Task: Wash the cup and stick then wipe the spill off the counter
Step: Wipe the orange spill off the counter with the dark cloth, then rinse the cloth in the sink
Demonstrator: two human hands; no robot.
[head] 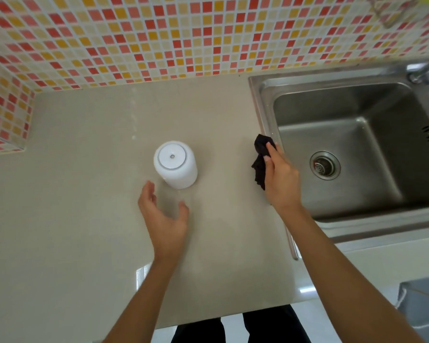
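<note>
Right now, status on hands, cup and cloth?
Left hand open, near upturned cup. Right hand grips black cloth beside sink. Nothing blocking.

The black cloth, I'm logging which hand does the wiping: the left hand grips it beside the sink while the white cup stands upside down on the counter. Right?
Not quite. The head view shows the right hand gripping the black cloth beside the sink; the left hand holds nothing. The white cup does stand upside down on the counter.
</note>
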